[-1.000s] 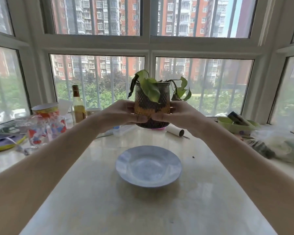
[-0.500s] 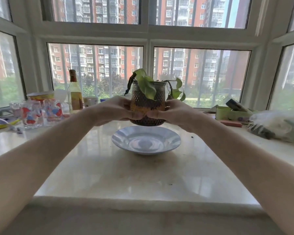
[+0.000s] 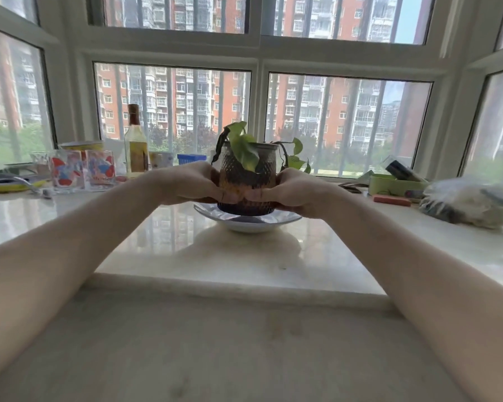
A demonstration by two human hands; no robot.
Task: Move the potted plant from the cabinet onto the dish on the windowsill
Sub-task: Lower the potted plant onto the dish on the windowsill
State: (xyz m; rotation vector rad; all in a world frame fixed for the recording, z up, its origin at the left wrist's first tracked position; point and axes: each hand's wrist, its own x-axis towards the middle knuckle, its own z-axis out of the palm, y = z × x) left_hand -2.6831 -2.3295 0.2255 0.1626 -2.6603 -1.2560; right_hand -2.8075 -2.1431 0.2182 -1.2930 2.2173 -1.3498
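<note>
The potted plant [image 3: 246, 175] is a dark textured glass pot with green drooping leaves. Both hands grip it: my left hand [image 3: 190, 184] wraps its left side and my right hand [image 3: 298, 191] wraps its right side, thumbs meeting at the front. The pot's base sits low in the middle of the pale blue dish [image 3: 282, 221] on the marble windowsill [image 3: 244, 256]. Whether the base touches the dish I cannot tell. My fingers hide the lower sides of the pot.
On the left of the sill stand an oil bottle [image 3: 135, 146], patterned glasses [image 3: 82, 171] and a yellow tin [image 3: 80, 146]. To the right lie a green tray [image 3: 395, 184], a red bar [image 3: 391, 200] and a plastic bag [image 3: 474, 201]. The window is close behind.
The pot has come down from above the dish into its middle, both hands still around it. The camera has dropped lower and pulled back, so the sill's front edge now shows.
</note>
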